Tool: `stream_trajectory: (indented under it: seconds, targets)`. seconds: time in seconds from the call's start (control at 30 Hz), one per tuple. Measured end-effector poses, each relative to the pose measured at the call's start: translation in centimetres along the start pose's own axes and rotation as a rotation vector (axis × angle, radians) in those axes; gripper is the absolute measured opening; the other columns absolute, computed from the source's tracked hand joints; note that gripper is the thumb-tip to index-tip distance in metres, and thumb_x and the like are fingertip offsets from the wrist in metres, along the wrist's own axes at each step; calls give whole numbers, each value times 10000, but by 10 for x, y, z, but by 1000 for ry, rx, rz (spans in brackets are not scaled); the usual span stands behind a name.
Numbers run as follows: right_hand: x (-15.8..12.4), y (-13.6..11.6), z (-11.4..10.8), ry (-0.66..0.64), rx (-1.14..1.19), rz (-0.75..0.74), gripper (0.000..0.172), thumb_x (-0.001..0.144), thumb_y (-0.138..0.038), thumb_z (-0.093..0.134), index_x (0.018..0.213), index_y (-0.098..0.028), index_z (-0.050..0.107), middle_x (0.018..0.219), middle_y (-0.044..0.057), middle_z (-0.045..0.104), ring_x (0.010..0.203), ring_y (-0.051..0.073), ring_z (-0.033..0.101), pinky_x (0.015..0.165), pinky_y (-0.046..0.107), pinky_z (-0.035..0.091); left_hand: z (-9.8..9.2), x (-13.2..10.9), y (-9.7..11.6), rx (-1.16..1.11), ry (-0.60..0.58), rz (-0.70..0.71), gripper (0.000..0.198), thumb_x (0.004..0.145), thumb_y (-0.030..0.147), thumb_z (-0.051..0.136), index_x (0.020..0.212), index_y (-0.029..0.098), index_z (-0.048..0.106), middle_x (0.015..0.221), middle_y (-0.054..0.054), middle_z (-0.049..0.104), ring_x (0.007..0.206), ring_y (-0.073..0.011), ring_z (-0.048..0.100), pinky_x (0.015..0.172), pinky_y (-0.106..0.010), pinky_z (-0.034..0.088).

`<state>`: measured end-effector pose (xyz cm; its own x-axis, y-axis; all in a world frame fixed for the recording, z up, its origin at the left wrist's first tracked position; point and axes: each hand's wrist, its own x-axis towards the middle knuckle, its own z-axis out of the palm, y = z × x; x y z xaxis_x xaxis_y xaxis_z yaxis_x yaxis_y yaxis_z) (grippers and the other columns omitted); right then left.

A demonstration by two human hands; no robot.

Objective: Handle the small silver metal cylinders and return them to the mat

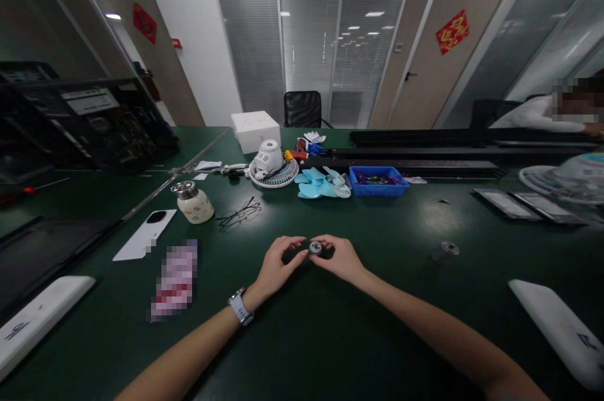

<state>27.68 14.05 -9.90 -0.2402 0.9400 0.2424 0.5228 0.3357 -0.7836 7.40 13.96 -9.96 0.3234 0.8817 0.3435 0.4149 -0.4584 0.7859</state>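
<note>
Between my two hands, just above or on the dark green table, is a small round metal part (pixel 315 248) that looks like a little motor. My right hand (pixel 343 256) pinches it between thumb and fingers from the right. From the left, my left hand (pixel 277 265) curves toward it, thumb and fingertips at its edge; a watch (pixel 241 306) with a pale strap is on that wrist. A similar grey cylindrical part (pixel 446 251) stands on the table off to the right. Light-blue fan blades (pixel 317 183) lie beyond my hands.
A blue tray (pixel 379 182) of wires and a white fan housing (pixel 270 162) are farther back. Left are eyeglasses (pixel 239 213), a cream bottle (pixel 194 203) and a white phone (pixel 145 236). White casings (pixel 559 328) flank me. A person (pixel 533 112) sits far right.
</note>
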Motion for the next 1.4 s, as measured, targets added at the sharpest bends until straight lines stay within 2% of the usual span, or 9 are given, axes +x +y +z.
stream_trajectory:
  seconds: [0.1,0.23,0.47,0.73,0.83,0.93,1.2,1.3,1.4]
  targets:
    - [-7,1,20,44,47,-29,300,703,-265,676,996,-201,672,918,31,700,820,176,634,748,300,496,7,6,8,-27,-42,46,286,859,381,579,1091,251,683,1000,-57,647,919,-180,583,833,-312,465]
    - [-8,4,23,32,61,-53,285,731,-328,679,990,-209,670,914,26,691,820,173,624,746,299,484,12,16,9,-6,-34,34,226,852,388,591,944,253,748,917,-50,652,855,-173,602,781,-296,468]
    - [-7,8,23,52,-15,-23,360,691,-415,725,1000,-239,673,933,24,700,855,196,626,790,334,464,-10,15,-7,89,75,39,227,842,402,602,922,256,756,895,-46,675,863,-192,584,795,-323,443]
    - [-6,1,14,16,-156,-37,349,705,-452,703,975,-238,652,924,14,683,847,185,597,763,336,431,-19,3,-40,422,-113,-110,286,843,493,555,983,328,742,808,-38,655,793,-209,528,698,-316,378]
    - [-5,3,-11,-32,-268,-28,313,712,-442,686,948,-240,646,920,15,683,850,188,602,791,346,420,-18,3,-41,447,-136,-118,331,846,525,530,1039,334,720,828,-38,658,804,-214,534,695,-313,369]
    - [-5,22,-58,-71,-476,39,314,704,-450,673,946,-250,655,898,14,690,862,201,619,836,361,413,-19,2,-40,417,-124,-121,397,852,541,503,1124,313,681,856,-40,671,817,-216,551,705,-315,382]
    - [-5,101,-213,-54,-985,651,324,625,-423,695,886,-232,697,889,73,718,862,276,654,725,362,449,-18,3,-37,220,105,-237,470,936,480,305,1118,213,648,760,-20,651,707,-183,601,651,-282,432]
    - [-5,107,-230,-8,-1033,726,319,615,-359,719,895,-205,705,886,120,714,865,319,652,772,452,440,-18,1,-35,174,180,-273,463,942,482,285,1069,209,637,709,3,598,650,-162,584,611,-261,418]
    - [-1,86,-199,95,-1046,507,455,686,-344,689,1105,-171,649,1066,178,671,1021,361,599,890,539,382,-17,0,-35,126,249,-286,455,946,485,277,1018,203,627,701,12,576,645,-153,573,609,-250,413]
